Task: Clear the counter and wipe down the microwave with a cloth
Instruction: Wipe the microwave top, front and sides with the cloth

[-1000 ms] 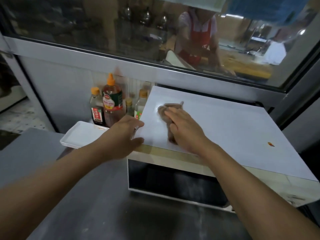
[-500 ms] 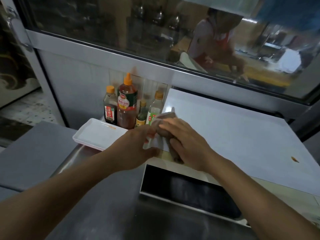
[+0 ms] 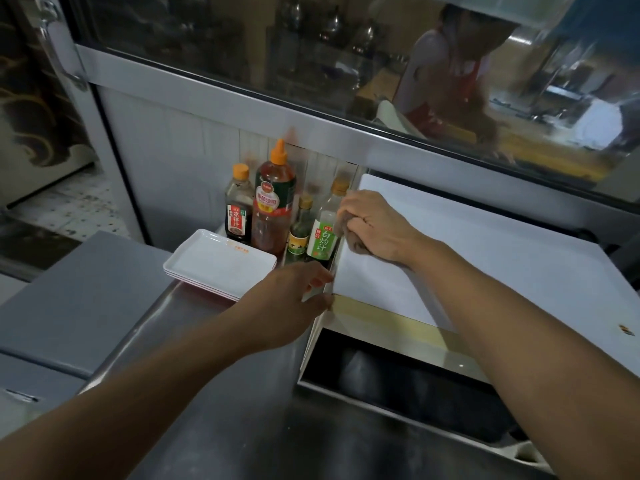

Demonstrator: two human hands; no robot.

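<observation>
Gripping the cloth (image 3: 352, 241), right hand (image 3: 372, 226) rubs microwave (image 3: 485, 258) edge.

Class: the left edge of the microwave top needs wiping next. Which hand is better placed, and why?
The right hand: it already grips the cloth at the left edge of the microwave. The left hand holds no cloth and only touches the front corner.

Stainless steel counter (image 3: 221, 410) carries white microwave (image 3: 485, 271) at right, dark door facing front. Stack of white rectangular trays (image 3: 218, 263) sits at counter's back left. Four sauce bottles (image 3: 273, 206) stand in cluster between trays and microwave, against rear wall. Grey surface (image 3: 79, 299) adjoins counter at left.
</observation>
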